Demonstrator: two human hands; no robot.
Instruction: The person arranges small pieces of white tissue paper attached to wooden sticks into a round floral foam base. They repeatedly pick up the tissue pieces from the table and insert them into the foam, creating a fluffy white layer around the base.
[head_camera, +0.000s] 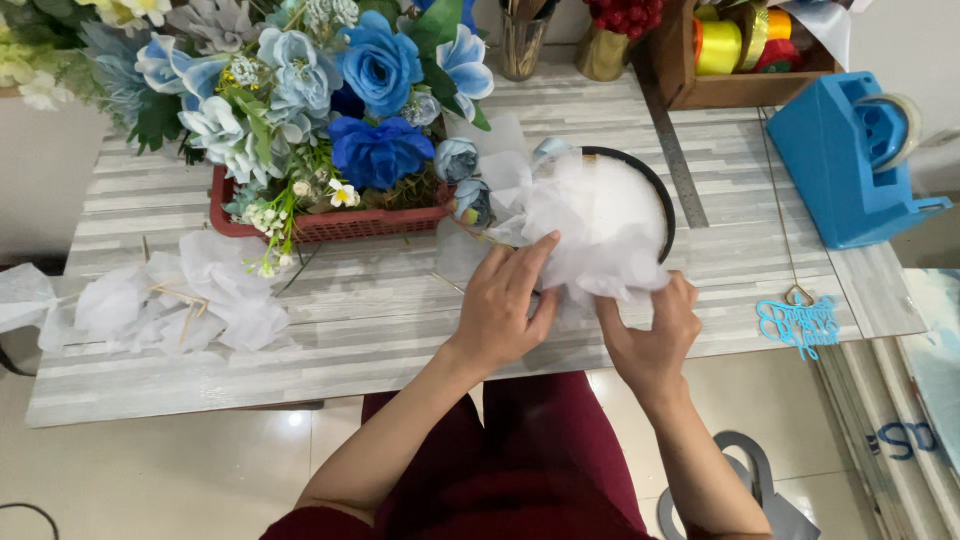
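Note:
My left hand (505, 300) presses its fingers on a bunch of white tissue paper (590, 235) at the near side of a round black-rimmed container (655, 190) filled with white foam. My right hand (655, 330) pinches the lower right edge of the same tissue. A small blue flower (470, 198) lies just left of the tissue, and both hands rest over the front of the grey striped table (380, 320).
A red basket (330, 225) of blue and white artificial flowers (370, 90) stands at the back left. More white tissue bundles on sticks (190, 295) lie left. A blue tape dispenser (850, 155), a metal ruler (675, 150), a blue cut-out topper (800, 322) and a ribbon box (740, 45) sit to the right.

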